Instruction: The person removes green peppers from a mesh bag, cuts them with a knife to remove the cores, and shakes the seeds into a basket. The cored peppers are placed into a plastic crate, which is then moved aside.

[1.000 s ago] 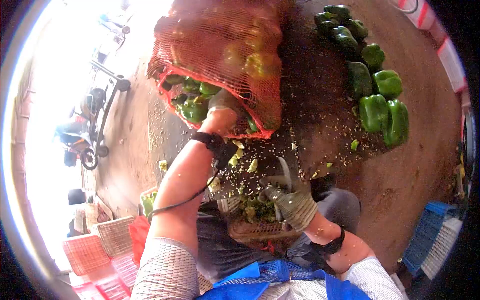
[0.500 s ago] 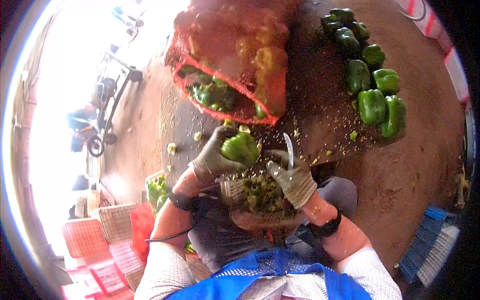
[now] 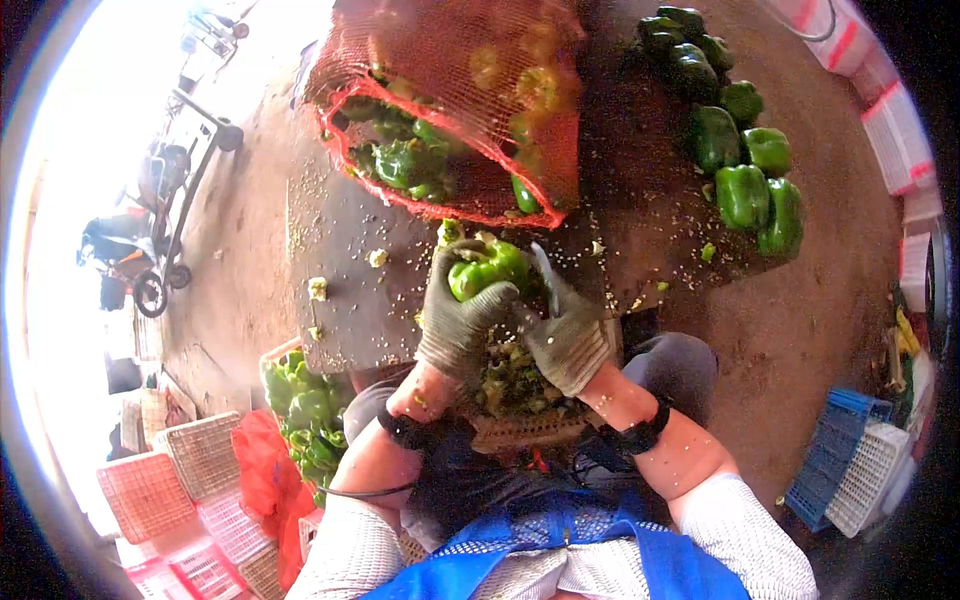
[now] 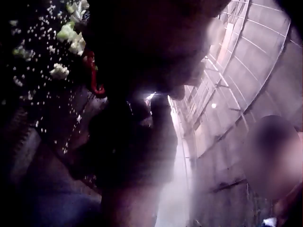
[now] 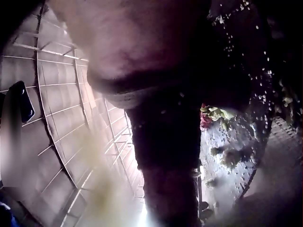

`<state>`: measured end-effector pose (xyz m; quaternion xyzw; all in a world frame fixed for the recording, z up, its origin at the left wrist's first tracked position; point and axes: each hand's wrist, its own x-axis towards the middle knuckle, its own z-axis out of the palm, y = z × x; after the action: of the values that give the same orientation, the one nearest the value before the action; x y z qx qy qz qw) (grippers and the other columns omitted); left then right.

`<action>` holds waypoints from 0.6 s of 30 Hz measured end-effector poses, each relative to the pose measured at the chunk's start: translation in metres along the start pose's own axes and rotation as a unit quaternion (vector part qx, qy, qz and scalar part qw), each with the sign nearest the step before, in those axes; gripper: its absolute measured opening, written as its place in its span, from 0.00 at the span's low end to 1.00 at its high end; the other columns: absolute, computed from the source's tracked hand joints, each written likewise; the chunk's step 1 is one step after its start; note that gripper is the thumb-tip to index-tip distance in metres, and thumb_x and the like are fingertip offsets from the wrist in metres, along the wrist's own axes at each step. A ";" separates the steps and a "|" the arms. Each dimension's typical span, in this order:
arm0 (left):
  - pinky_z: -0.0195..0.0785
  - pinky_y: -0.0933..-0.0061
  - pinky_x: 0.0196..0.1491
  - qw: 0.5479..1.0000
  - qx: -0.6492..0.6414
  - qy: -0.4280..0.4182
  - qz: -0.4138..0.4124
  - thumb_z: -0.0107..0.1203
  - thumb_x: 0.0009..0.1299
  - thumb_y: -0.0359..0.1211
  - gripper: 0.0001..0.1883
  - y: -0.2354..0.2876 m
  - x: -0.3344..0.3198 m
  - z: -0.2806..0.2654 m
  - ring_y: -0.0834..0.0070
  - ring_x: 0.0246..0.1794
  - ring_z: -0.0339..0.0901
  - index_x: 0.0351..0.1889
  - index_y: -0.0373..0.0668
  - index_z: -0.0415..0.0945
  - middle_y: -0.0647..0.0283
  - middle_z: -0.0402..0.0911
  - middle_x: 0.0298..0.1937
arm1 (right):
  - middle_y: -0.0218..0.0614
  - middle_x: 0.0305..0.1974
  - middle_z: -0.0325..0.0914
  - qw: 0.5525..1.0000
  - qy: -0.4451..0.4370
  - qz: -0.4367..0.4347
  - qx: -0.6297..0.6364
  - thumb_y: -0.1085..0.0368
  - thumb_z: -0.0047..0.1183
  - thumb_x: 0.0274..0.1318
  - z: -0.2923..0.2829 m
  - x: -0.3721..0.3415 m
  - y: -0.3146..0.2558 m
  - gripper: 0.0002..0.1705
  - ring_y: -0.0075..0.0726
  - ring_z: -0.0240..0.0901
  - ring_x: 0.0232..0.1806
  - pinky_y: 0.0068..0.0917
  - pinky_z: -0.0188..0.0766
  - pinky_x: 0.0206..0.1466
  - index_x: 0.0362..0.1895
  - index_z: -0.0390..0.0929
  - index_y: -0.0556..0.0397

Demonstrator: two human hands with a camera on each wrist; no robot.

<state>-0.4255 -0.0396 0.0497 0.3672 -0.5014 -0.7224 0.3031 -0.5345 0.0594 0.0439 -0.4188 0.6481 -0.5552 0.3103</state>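
In the head view the gloved left hand (image 3: 458, 318) holds a green bell pepper (image 3: 488, 268), fingers round its left side and thumb across its near side. Just right of that pepper, the gloved right hand (image 3: 568, 342) grips a knife whose pale curved blade (image 3: 543, 265) points up. Beyond both hands lies a red mesh sack (image 3: 470, 90), its mouth open toward the person, with green peppers (image 3: 400, 163) inside. Below the hands is a basket (image 3: 525, 433) of green trimmings (image 3: 515, 385). Both wrist views are dark and the fingers there cannot be made out.
Whole green peppers (image 3: 743, 197) stand in rows at the right of the board (image 3: 345, 235), where seeds and scraps are scattered. More peppers (image 3: 305, 400) fill a crate at the lower left, near stacked baskets (image 3: 145, 495). Blue and white crates (image 3: 835, 455) stand at the lower right.
The left hand has come out of the sack with a pepper and brought it beside the right hand. The right hand, still gripping the knife, has moved up and left to the pepper.
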 end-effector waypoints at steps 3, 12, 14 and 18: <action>0.70 0.73 0.49 0.988 0.099 -0.001 0.117 0.74 0.50 0.35 0.36 0.009 0.007 -0.019 0.75 0.45 0.73 0.54 0.41 0.64 0.62 0.75 0.46 | 0.42 0.54 0.76 0.992 -0.093 0.077 0.035 0.65 0.55 0.59 0.009 -0.002 -0.006 0.30 0.29 0.72 0.55 0.27 0.68 0.57 0.64 0.64 0.57; 0.63 0.55 0.58 0.814 0.479 -0.125 0.304 0.78 0.38 0.40 0.40 0.031 0.008 -0.015 0.50 0.55 0.67 0.50 0.45 0.70 0.52 0.69 0.53 | 0.39 0.58 0.71 0.963 -0.249 0.081 -0.063 0.60 0.44 0.62 -0.005 0.001 -0.010 0.22 0.39 0.67 0.59 0.32 0.65 0.62 0.60 0.69 0.48; 0.62 0.55 0.59 0.809 0.480 -0.128 0.313 0.77 0.38 0.38 0.39 0.030 0.009 -0.012 0.51 0.55 0.67 0.50 0.45 0.70 0.52 0.70 0.53 | 0.39 0.60 0.69 0.966 -0.231 0.094 -0.060 0.63 0.40 0.64 -0.004 -0.002 -0.009 0.22 0.37 0.64 0.61 0.32 0.62 0.65 0.62 0.66 0.51; 0.62 0.61 0.60 0.874 0.349 -0.087 0.327 0.77 0.42 0.39 0.40 0.015 0.008 -0.007 0.60 0.56 0.67 0.52 0.45 0.66 0.55 0.69 0.54 | 0.40 0.50 0.76 0.978 -0.132 0.076 0.141 0.65 0.48 0.60 0.007 -0.005 -0.009 0.18 0.39 0.72 0.53 0.33 0.68 0.56 0.54 0.72 0.53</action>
<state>-0.4228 -0.0543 0.0600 0.1997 -0.8365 -0.3898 0.3292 -0.5246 0.0602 0.0516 -0.3898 0.5470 -0.5554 0.4903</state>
